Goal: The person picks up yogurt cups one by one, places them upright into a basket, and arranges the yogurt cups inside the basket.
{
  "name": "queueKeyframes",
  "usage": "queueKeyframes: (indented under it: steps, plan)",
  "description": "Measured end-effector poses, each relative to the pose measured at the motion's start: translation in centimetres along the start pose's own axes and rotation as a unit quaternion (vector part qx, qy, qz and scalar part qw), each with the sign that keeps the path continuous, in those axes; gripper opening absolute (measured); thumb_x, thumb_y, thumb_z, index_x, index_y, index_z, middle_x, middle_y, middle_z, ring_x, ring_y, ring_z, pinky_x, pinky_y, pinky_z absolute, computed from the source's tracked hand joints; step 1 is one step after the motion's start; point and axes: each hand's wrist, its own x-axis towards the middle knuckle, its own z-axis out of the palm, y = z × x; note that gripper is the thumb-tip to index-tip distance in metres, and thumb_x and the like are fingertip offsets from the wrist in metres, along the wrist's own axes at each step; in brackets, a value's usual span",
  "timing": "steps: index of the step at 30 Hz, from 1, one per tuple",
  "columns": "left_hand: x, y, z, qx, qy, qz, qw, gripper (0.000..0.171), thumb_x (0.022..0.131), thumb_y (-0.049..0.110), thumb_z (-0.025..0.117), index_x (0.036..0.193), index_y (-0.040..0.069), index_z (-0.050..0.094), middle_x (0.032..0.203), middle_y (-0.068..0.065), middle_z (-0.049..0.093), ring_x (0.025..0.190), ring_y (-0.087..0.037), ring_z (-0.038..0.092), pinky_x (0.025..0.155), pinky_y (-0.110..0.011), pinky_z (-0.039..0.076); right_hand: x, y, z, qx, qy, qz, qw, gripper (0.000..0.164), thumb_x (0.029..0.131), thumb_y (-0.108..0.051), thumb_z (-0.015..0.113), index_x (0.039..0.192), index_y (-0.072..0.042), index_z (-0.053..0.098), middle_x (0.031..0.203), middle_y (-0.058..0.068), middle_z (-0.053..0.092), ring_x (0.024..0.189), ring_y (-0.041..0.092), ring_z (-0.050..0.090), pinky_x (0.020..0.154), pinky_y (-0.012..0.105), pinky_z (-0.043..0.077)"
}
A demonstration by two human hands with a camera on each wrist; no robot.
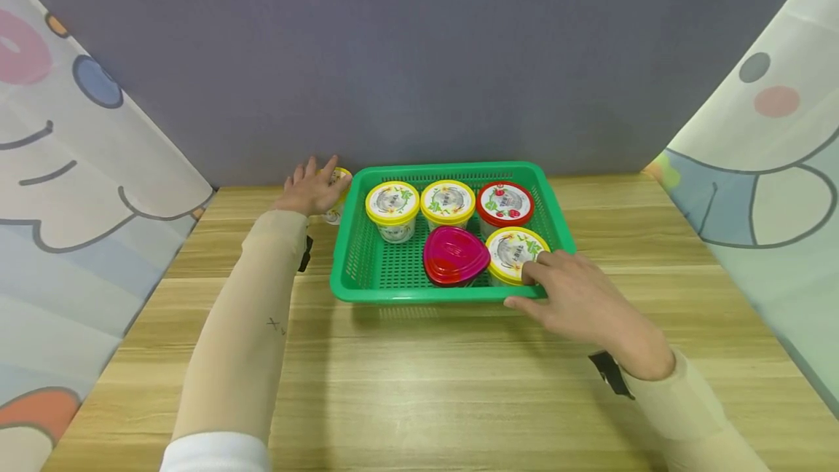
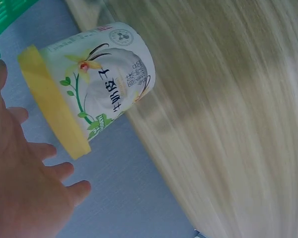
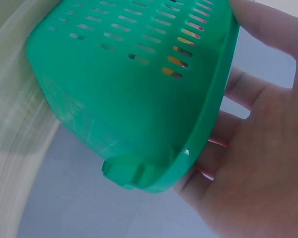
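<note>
My left hand [image 1: 309, 189] is spread with fingers apart over a white tub with a yellow lid [image 2: 99, 79], which stands on the table just left of the green basket [image 1: 419, 296]. In the left wrist view the fingers reach past the lid without curling round it. At the basket's front right corner, my right hand [image 1: 583, 301] grips the rim, thumb outside and fingers over the inner side. Near those fingers, inside the basket, sits another yellow-lidded tub [image 1: 514, 252]. Beside it lies a rounded triangular container with a pink-red lid [image 1: 455, 256].
Along the basket's back row stand two yellow-lidded tubs, one left [image 1: 392, 200] and one middle [image 1: 448, 199], plus a red-lidded tub [image 1: 505, 204]. A grey wall [image 1: 419, 57] rises right behind the basket. Printed cartoon curtains flank the wooden table [image 1: 419, 384].
</note>
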Motion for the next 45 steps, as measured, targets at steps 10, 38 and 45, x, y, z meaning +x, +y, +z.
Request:
queueKeyframes:
  steps: [10,38,45]
  plan:
    - [0.1,0.2,0.5,0.025,-0.011,0.023,0.9994,0.066,0.109,0.049,0.02,0.164,0.02,-0.001,0.166,-0.026,-0.011,0.149,-0.055,-0.004,0.116,-0.068,0.008,0.0,0.0,0.0,-0.003,-0.001,0.0,1.0,0.034,0.086,-0.047,0.078,0.088,-0.015,0.065,0.078,-0.006,0.052,0.076,0.018,0.05,0.071,0.039,0.04]
    - [-1.8,-0.1,-1.1,0.077,-0.039,0.026,0.9959,0.076,0.096,0.048,0.05,0.16,0.016,0.026,0.152,-0.029,0.03,0.138,-0.057,0.03,0.1,-0.074,0.035,0.0,0.0,0.1,-0.002,-0.003,0.005,1.0,0.033,0.087,-0.047,0.077,0.089,-0.016,0.065,0.079,-0.006,0.053,0.077,0.018,0.05,0.072,0.04,0.041]
    - [-2.0,-1.4,-0.2,0.092,-0.009,0.052,0.9943,0.073,0.095,0.052,0.051,0.155,0.015,0.032,0.142,-0.03,0.033,0.126,-0.053,0.037,0.091,-0.073,0.042,0.0,0.0,0.2,-0.004,-0.001,0.003,1.0,0.033,0.087,-0.047,0.077,0.089,-0.016,0.065,0.079,-0.006,0.053,0.076,0.017,0.049,0.071,0.04,0.041]
